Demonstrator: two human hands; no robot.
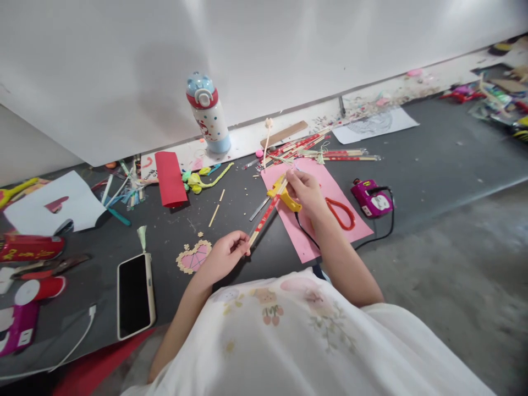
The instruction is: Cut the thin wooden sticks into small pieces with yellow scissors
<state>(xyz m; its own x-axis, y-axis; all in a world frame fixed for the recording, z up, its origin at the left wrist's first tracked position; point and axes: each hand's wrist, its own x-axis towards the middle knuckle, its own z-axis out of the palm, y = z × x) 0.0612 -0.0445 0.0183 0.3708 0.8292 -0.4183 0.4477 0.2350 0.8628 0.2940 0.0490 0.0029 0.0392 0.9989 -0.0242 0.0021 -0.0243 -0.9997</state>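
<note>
My left hand [225, 256] is closed on the lower end of a wrapped pair of chopsticks [267, 213] with a red printed sleeve. The fingers of my right hand [304, 190] pinch the upper end, so the chopsticks slant up to the right between both hands. Behind them a yellow tool [290, 201] with a black cord lies on a pink sheet [306, 246]. A heart-shaped piece [193, 258] with a pink middle and a rim of small wooden bits rests beside my left hand. More red-wrapped chopsticks [348, 156] lie beyond the pink sheet.
A bottle [210, 115] stands by the wall. At left are a phone [135, 297], a red paper strip [170, 179], a cut white sheet [78, 201] and a red can [31, 247]. Right of the pink sheet sits a purple device [372, 199] with a cord.
</note>
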